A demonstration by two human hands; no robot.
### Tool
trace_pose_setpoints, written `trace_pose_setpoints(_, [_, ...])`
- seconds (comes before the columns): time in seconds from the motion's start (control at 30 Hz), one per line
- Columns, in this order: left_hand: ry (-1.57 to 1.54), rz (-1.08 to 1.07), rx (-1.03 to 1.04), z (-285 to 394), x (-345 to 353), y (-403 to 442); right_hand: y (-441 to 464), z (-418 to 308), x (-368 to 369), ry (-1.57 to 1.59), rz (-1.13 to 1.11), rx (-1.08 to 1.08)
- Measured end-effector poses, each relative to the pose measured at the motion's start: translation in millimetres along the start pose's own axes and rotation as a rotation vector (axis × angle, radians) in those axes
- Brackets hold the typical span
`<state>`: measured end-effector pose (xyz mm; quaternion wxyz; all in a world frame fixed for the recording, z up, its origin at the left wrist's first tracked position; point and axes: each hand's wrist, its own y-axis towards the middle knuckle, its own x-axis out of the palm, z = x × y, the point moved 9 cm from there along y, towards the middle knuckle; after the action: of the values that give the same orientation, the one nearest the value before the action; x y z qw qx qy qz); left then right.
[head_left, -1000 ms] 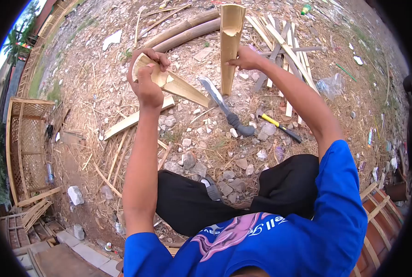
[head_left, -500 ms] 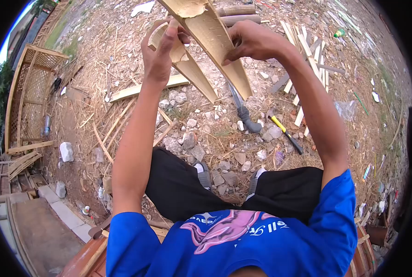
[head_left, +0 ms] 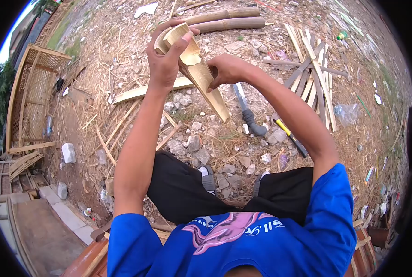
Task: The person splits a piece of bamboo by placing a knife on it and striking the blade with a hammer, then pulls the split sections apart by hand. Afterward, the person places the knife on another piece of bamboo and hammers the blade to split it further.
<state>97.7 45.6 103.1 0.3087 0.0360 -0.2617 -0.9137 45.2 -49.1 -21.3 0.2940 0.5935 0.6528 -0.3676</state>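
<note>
Two split bamboo halves (head_left: 202, 78) are together in front of me, one lying over the other, hollow pale sides partly showing. My left hand (head_left: 165, 62) is closed around their upper end, thumb on the inner face. My right hand (head_left: 228, 71) grips the right edge of the upper half, thumb inside the hollow. Below, on the stony ground, lies a blade with a dark wrapped, bent handle (head_left: 251, 123). A hammer with a yellow and black handle (head_left: 290, 137) rests to its right, its head partly hidden by my right forearm.
Whole bamboo poles (head_left: 229, 24) lie ahead. Crossed bamboo strips (head_left: 318, 71) are piled at right, near a clear plastic bag (head_left: 347, 113). A long split piece (head_left: 131, 94) lies at left. A lattice-work bamboo frame (head_left: 33, 94) stands farther left. Rocks (head_left: 194, 144) surround my feet.
The bamboo half in my right hand has moved left and down onto the one in my left hand. The halves were apart before and now overlap.
</note>
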Motion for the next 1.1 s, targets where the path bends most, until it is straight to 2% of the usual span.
trace_pose_setpoints(0.13, [-0.050, -0.034, 0.007, -6, 2, -3, -7, -3, 4, 0.296, 0.199, -0.152])
trace_pose_setpoints(0.17, [-0.052, -0.021, 0.025, -7, 0, -2, -11, 2, 19, 0.367, 0.078, -0.041])
trace_pose_setpoints(0.3, [-0.073, 0.019, 0.069, 4, 4, 0, -24, -5, 40, 0.476, 0.429, -0.098])
trace_pose_setpoints(0.4, [-0.082, -0.003, 0.088, 19, 3, 0, -22, -10, 48, 0.510, 0.321, -0.034])
trace_pose_setpoints(0.53, [-0.041, 0.115, 0.050, 25, -9, 6, -26, -14, 46, 0.647, 0.366, 0.059])
trace_pose_setpoints(0.57, [-0.091, 0.080, 0.027, 14, -16, 8, -23, -9, 49, 0.642, 0.396, 0.068])
trace_pose_setpoints(0.63, [0.110, 0.204, -0.052, -10, -38, 5, -15, 0, 59, 0.630, 0.457, 0.085])
trace_pose_setpoints(0.7, [0.244, 0.279, -0.130, -20, -52, 1, -10, 13, 56, 0.728, 0.511, 0.178])
trace_pose_setpoints(0.8, [0.376, 0.433, -0.098, -3, -67, -3, 17, 55, 69, 0.793, 0.504, 0.377])
trace_pose_setpoints(0.93, [0.476, 0.410, -0.015, 29, -65, -7, 56, 108, 107, 0.887, 0.473, 0.571])
trace_pose_setpoints(1.0, [0.428, 0.400, 0.052, 50, -59, -10, 72, 128, 126, 0.904, 0.492, 0.639])
trace_pose_setpoints(1.03, [0.434, 0.378, 0.093, 62, -56, -11, 81, 133, 132, 0.863, 0.443, 0.634])
trace_pose_setpoints(1.1, [0.461, 0.367, 0.193, 84, -54, -15, 86, 149, 137, 0.563, 0.447, 0.683])
